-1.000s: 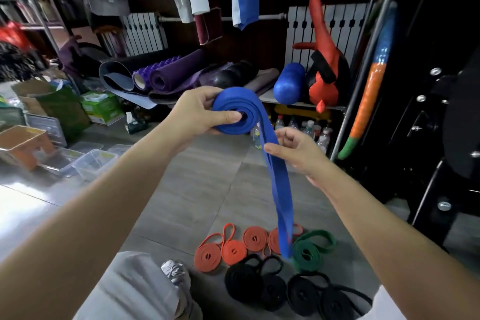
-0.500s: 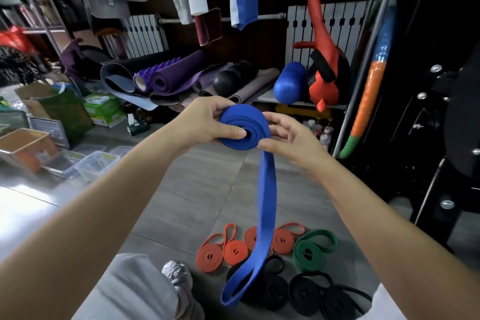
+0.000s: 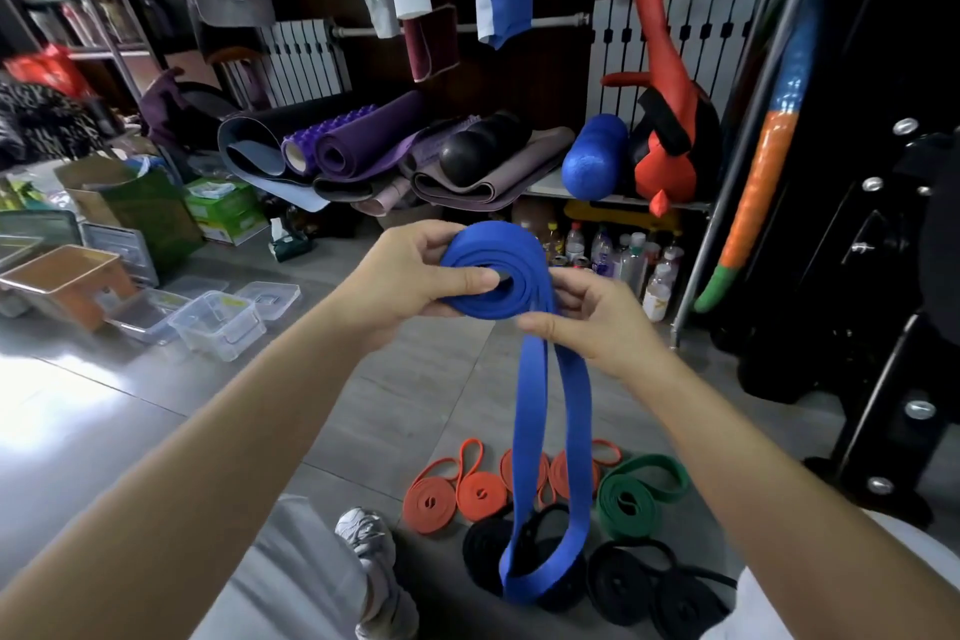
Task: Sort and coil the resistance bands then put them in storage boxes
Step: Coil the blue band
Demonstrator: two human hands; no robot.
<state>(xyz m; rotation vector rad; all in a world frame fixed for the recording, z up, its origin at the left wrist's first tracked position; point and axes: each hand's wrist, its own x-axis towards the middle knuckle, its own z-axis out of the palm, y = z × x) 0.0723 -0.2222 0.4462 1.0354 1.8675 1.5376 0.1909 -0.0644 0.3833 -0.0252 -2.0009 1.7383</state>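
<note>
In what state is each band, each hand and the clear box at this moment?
blue band: partly coiled, loose loop hanging.
left hand: holds the coil, thumb on its face.
right hand: pinches the band beside the coil.
orange bands: coiled, on the floor.
green band: coiled, on the floor.
black bands: coiled, on the floor.
clear box: open, lid off.

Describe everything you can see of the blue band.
The blue band is a wide, flat, matte, rubbery-looking strip, partly wound into a flat coil in the air. The left hand grips the coil, thumb at its hole; the right hand pinches the strip leaving it. The rest hangs as a long loop in front of black bands.
</note>
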